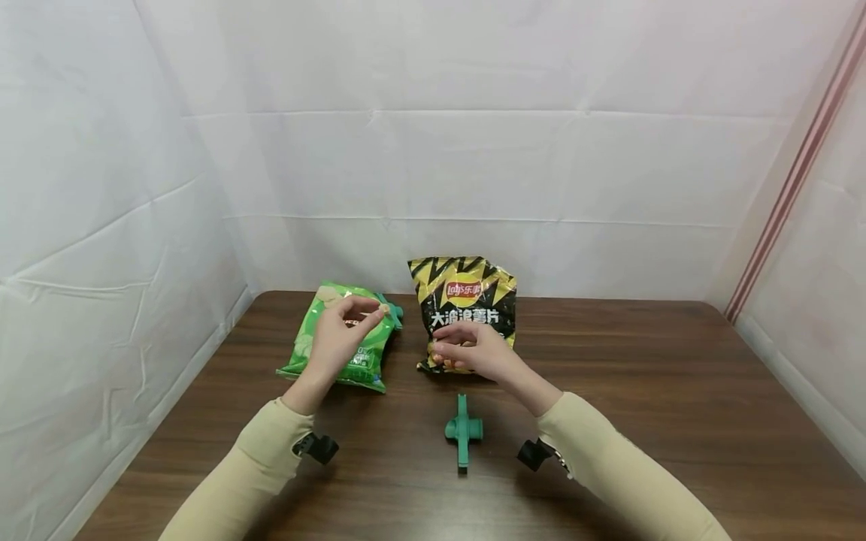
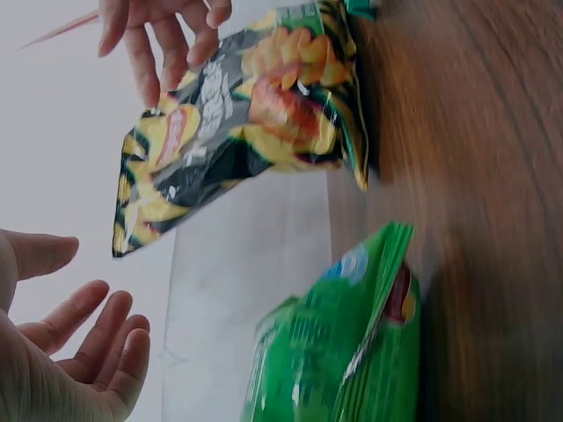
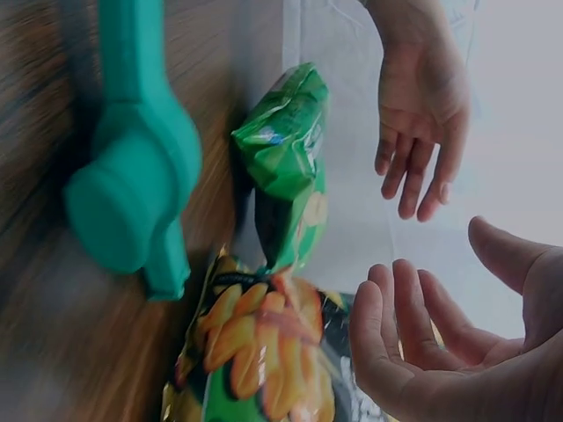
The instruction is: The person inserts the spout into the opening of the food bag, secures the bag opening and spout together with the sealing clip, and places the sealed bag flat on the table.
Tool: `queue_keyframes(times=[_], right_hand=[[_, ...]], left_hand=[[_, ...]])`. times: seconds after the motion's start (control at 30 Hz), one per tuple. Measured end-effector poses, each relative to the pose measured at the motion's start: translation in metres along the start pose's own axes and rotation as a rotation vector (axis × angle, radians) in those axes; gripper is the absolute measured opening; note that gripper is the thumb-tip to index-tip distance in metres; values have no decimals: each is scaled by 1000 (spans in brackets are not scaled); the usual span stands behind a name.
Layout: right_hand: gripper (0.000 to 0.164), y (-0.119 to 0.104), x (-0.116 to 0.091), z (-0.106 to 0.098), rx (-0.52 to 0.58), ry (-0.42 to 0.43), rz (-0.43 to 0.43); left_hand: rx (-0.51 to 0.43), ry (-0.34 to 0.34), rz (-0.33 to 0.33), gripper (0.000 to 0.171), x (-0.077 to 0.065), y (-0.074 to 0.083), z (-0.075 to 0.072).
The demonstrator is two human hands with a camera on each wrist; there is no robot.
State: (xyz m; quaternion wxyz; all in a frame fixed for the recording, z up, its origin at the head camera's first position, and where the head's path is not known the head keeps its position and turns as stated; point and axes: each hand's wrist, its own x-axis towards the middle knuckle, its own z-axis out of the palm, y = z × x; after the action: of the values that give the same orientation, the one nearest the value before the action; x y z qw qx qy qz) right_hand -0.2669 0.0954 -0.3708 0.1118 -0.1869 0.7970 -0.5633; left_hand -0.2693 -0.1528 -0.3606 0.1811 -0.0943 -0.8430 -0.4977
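My left hand (image 1: 341,334) hovers over a green chip bag (image 1: 368,361), its thumb and fingers parted with nothing between them. A green sealing clip (image 1: 394,314) sits at that bag's far right end, partly behind my fingertips. My right hand (image 1: 476,347) is in front of a black-and-yellow Lay's chip bag (image 1: 467,300) that stands upright. In the right wrist view the right hand's fingers (image 3: 411,316) are loosely bent and hold nothing. A second green clip with a round spout (image 1: 463,430) lies on the table, nearer than both bags.
The brown wooden table (image 1: 609,376) reaches back to a white sheet (image 1: 487,165) hung behind it. More white sheeting (image 1: 101,225) hangs along the left side. Dark wrist cameras (image 1: 318,448) are strapped over the pale sleeves (image 1: 237,473).
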Motion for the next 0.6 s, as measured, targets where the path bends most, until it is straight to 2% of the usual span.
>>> queue_keyframes(times=[0.17,0.43,0.6], right_hand=[[40,12,-5,-6,-22,36,12],[39,33,-13,-14,29,50,61],[40,47,-16,-17,36,37,107]], left_hand=[[9,-39,-19,26,-4,2,11],[30,-98,-32,26,-7,4,25],[67,-193,-50,28,-9,5,35]])
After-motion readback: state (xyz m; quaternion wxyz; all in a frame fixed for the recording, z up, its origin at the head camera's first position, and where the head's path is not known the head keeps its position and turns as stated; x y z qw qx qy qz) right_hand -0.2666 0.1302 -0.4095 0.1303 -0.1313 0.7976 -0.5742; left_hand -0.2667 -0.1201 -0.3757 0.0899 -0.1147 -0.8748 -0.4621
